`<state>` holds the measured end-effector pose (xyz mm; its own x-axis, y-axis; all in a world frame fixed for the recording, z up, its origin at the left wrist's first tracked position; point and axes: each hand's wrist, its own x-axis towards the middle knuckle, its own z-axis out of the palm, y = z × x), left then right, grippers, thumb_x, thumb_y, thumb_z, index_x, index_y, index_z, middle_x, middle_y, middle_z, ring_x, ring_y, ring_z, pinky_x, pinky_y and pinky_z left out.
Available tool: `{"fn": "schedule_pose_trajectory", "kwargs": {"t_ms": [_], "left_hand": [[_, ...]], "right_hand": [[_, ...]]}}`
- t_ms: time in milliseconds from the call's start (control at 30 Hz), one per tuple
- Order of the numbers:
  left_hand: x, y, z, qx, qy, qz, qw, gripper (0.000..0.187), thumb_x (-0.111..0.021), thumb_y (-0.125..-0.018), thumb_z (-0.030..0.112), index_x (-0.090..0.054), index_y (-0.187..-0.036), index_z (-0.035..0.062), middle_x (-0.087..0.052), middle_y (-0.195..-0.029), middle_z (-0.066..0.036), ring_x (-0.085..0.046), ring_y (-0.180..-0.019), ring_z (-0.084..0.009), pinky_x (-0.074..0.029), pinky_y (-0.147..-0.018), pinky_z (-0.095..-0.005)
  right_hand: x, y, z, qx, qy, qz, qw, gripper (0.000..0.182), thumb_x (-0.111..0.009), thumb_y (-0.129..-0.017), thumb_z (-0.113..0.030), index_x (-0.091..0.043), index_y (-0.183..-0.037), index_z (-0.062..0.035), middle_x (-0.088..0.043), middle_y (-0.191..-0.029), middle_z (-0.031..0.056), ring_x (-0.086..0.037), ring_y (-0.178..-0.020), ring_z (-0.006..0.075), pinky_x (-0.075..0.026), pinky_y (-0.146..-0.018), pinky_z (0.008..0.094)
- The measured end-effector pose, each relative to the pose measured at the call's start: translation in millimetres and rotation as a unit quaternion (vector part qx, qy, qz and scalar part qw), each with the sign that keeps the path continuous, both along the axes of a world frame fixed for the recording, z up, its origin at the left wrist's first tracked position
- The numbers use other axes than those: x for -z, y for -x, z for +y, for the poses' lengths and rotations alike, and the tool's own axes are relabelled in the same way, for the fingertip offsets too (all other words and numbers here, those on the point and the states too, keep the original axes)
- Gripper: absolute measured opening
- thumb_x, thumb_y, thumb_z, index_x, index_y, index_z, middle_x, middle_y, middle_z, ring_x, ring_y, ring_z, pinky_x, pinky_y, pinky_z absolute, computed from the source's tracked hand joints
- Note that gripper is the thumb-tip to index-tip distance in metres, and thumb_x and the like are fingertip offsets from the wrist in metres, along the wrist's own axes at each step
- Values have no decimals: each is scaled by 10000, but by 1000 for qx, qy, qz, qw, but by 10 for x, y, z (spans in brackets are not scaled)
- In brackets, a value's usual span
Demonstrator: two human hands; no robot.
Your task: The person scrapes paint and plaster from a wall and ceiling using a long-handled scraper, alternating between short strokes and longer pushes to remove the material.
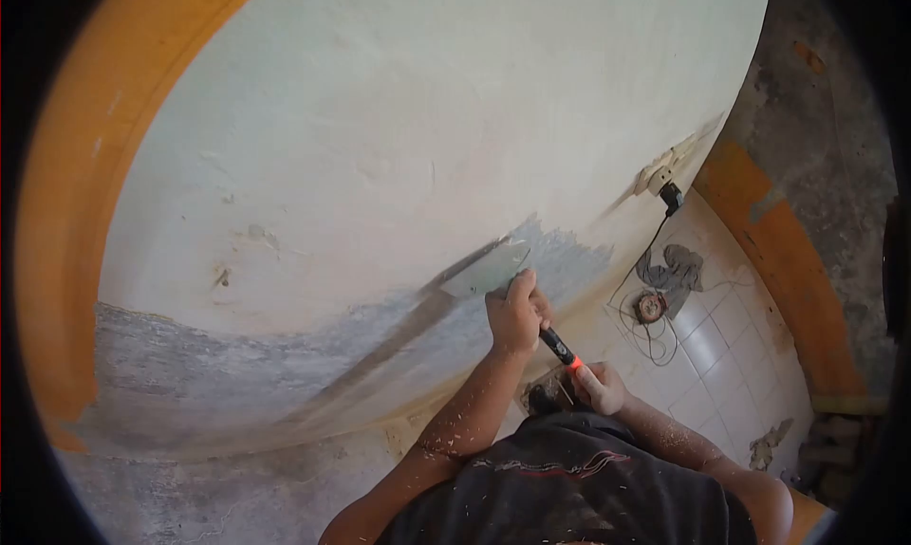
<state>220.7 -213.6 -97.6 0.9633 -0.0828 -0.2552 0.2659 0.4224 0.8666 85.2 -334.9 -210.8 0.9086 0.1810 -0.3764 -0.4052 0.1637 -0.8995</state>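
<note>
Here, my left hand point(515, 310) is clenched on the scraper point(489, 272) near its blade, which lies flat on the wall point(380, 147) at eleven o'clock of it; my right hand point(598, 386) wraps the handle end. Too steep an angle could gouge the plaster.

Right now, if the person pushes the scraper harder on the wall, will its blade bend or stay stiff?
The scraper blade looks wide, thin and flat, so it probably flexes a little. Both hands grip it, left hand near the blade, right hand at the handle end, suggesting firm pressure.
</note>
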Motion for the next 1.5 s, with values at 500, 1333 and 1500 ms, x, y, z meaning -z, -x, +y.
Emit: {"fn": "schedule_pose_trajectory", "kwargs": {"t_ms": [500,1333,1500], "left_hand": [[196,-19,-25,5,7,15,1000,276,-529,-805,204,-401,-591,87,-347,-437,-10,-361,-337,-125,-298,-334,-264],[248,35,-70,-3,-7,55,998,319,-509,-802,185,-359,-536,92,-331,-430,-12,-335,-335,-117,-315,-343,-285],[-19,-109,-170,57,31,-3,998,337,-519,-803,197,-339,-535,101,-338,-438,7,-335,-334,-114,-318,-333,-287]], "right_hand": [[93,-30,-45,-14,-6,-14,1000,468,-400,-915,-417,-446,-597,-77,-393,-497,-30,-336,-419,73,-260,-389,245],[109,120,-80,-2,17,1,1000,517,-405,-880,-515,-448,-612,-75,-392,-487,-2,-332,-380,93,-252,-360,254],[-16,-40,-142,9,-45,12,999,541,-376,-875,-546,-439,-603,-82,-394,-483,3,-342,-376,102,-254,-358,252]]}}
